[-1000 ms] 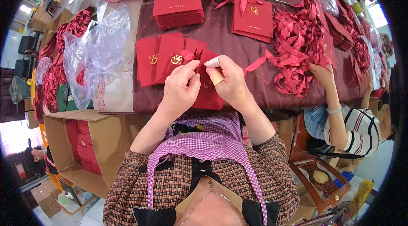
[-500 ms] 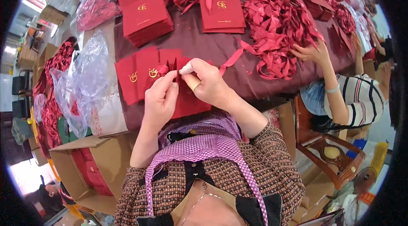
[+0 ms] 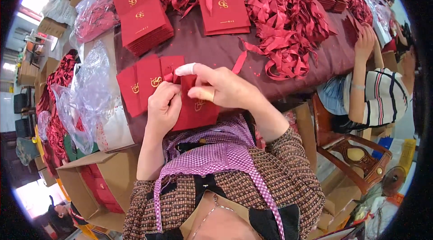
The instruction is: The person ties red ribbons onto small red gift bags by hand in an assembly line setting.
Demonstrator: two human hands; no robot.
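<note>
A dark red paper bag [image 3: 196, 116] with a faint gold emblem lies at the near table edge, in front of my apron. My left hand [image 3: 163, 104] is closed, its curled thumb and fingers pinching the bag's upper left edge. Over the bag's upper part is my right hand [image 3: 228, 87], index finger and thumb apart with nothing visible between them. White tape wraps that index finger, and a tan band circles the thumb. A short red ribbon [image 3: 169, 77] shows beside the left knuckles. Overlapping red bags [image 3: 143, 82] with gold emblems fan out to the left.
Stacked red bags [image 3: 146, 27] stand farther back, with another small pile [image 3: 224, 14] right of them. Loose red ribbons [image 3: 288, 27] heap at the right. Clear plastic [image 3: 92, 91] lies left, above an open carton [image 3: 97, 186]. A co-worker's hand [image 3: 366, 41] is at the far right.
My right finger and thumb have spread apart from their pinch at the bag's edge. My left hand stays closed, slightly lower. The co-worker's hand has moved right, off the ribbons.
</note>
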